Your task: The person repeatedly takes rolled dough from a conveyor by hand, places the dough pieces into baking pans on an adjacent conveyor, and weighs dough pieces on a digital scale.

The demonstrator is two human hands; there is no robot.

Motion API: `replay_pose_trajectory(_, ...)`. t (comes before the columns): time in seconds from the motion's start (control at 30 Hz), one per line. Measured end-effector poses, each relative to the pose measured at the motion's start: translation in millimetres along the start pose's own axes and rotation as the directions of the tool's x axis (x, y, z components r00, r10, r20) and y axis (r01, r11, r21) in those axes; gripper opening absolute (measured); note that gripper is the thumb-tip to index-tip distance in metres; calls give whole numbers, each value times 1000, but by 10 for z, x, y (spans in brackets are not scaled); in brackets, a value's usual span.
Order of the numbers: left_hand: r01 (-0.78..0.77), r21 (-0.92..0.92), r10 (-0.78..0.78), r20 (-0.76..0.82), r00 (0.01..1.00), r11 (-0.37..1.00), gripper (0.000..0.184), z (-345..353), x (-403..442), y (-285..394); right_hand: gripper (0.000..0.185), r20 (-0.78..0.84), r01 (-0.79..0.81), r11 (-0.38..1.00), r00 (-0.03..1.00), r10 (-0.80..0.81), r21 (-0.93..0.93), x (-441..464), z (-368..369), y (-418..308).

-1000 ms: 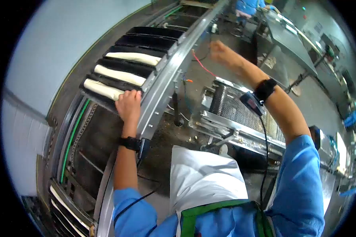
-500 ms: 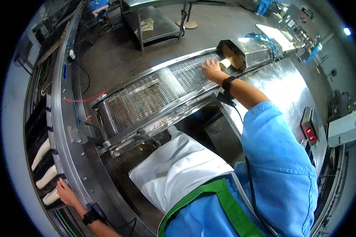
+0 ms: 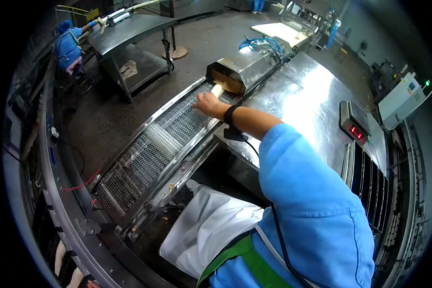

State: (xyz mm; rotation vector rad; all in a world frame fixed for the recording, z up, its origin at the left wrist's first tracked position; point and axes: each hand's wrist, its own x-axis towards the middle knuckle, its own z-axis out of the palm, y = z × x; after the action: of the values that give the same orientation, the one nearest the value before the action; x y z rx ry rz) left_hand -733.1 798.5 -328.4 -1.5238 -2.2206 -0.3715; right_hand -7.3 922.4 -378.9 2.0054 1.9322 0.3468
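Creamy pale roll [image 3: 218,90], stubby bit showing, upper middle, up against right hand [image 3: 207,104]; can't tell if grip's closed. Left hand [image 3: 92,284] mostly cropped, bottom left, grip unclear.

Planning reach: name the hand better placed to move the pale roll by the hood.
Likely the right hand: it's beside the pale roll, while the left hand barely shows at the bottom edge.

Over the mesh belt [image 3: 144,156], open room runs from the near left end to the right hand [image 3: 207,104]. Just beyond, the pale roll [image 3: 217,90] and the metal hood [image 3: 259,62] stand in the way. The forearm [image 3: 252,121] bars the near side. Right, the bench [image 3: 290,91] gives wide passage as far as the scale [image 3: 354,121]; left, a long rail [image 3: 57,187] makes a barrier.
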Motion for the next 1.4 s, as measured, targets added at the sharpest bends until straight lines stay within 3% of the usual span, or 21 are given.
replay_pose_trajectory(0.1, 51, 41, -52, 7, 999, 998, 30, 162, -91, -208, 34, -7, 51, 959, 999, -51, 280, 33, -267, 160)
replay_pose_trajectory(0.17, 133, 93, -150, 206, 967, 987, 42, 229, -34, -199, 39, -28, 4, 920, 1000, 8, 391, -21, -731, 353)
replay_pose_trajectory(0.23, 10, -21, -9, 34, 999, 1000, 37, 512, -135, -498, 43, -163, -61, 941, 979, 122, 333, -105, -1165, 564)
replay_pose_trajectory(0.27, 62, 6, -63, 82, 995, 998, 37, 475, -173, -495, 44, -90, -21, 396, 962, 259, 918, -256, -1326, 738)
replay_pose_trajectory(0.3, 110, 31, -113, 128, 985, 993, 38, 403, -174, -399, 43, -321, 18, 638, 875, 363, 770, -65, -1279, 977)
replay_pose_trajectory(0.37, 104, 41, -109, 159, 981, 994, 38, 233, -206, -291, 40, -238, 69, 401, 890, 390, 914, -193, -1849, 1187)
replay_pose_trajectory(0.43, 100, -44, -91, 172, 981, 994, 38, 218, -252, -333, 33, -345, 281, 224, 872, 347, 933, -175, -2083, 1453)
replay_pose_trajectory(0.5, 82, -51, -79, 62, 995, 995, 38, 209, -320, -324, 34, -268, 240, 124, 904, 334, 963, -247, -2524, 1491)
replay_pose_trajectory(0.57, 45, -138, -45, 3, 999, 989, 37, 274, -389, -431, 29, -365, 334, 146, 847, 386, 931, -394, -2712, 1336)
replay_pose_trajectory(0.63, 72, -108, -65, 68, 996, 992, 36, 104, -437, -330, 33, -389, 352, 176, 879, 275, 919, -360, -2483, 1524)
replay_pose_trajectory(0.7, 46, -110, -44, 22, 999, 993, 35, 66, -500, -328, 41, -248, 262, -12, 926, 285, 965, -269, -2124, 1739)
replay_pose_trajectory(0.77, 71, -124, -70, 7, 998, 990, 34, 20, -562, -304, 47, -197, 202, -17, 967, 161, 979, -268, -1672, 1782)
replay_pose_trajectory(0.83, 184, -48, -174, 165, 971, 982, 33, -4, -590, -353, 48, -49, 71, -233, 994, 98, 970, -411, -1184, 1601)
replay_pose_trajectory(0.9, 137, -93, -139, -6, 990, 986, 33, -6, -667, -334, 44, 63, -15, -185, 965, 255, 983, -563, -715, 1268)
replay_pose_trajectory(0.97, 128, -92, -122, 67, 990, 988, 34, -34, -694, -390, 39, 184, -139, -127, 847, 498, 982, -693, -461, 726)
replay_pose_trajectory(1.03, 181, -135, -166, 112, 980, 974, 35, -76, -746, -403, 34, 6, -369, 562, 840, 543, 741, -635, -131, 668)
replay_pose_trajectory(1.07, 160, -102, -153, 72, 986, 982, 35, -84, -767, -400, 34, 10, -365, 572, 848, 529, 734, -543, 62, 723)
replay_pose_trajectory(1.13, 148, -81, -145, 52, 988, 986, 35, -19, -786, -484, 35, 198, -415, 343, 832, 518, 843, -438, 346, 940)
replay_pose_trajectory(1.23, 108, -76, -111, -29, 993, 991, 35, 42, -807, -517, 30, 220, -395, 316, 856, 468, 863, -431, 8, 710)
replay_pose_trajectory(1.3, 230, -71, -224, 78, 971, 971, 34, 23, -803, -532, 29, 221, -399, 371, 871, 438, 839, -357, 21, 638)
replay_pose_trajectory(1.4, 192, -157, -186, 53, 981, 969, 34, -11, -814, -487, 31, 280, -497, 491, 848, 451, 715, -340, -139, 413)
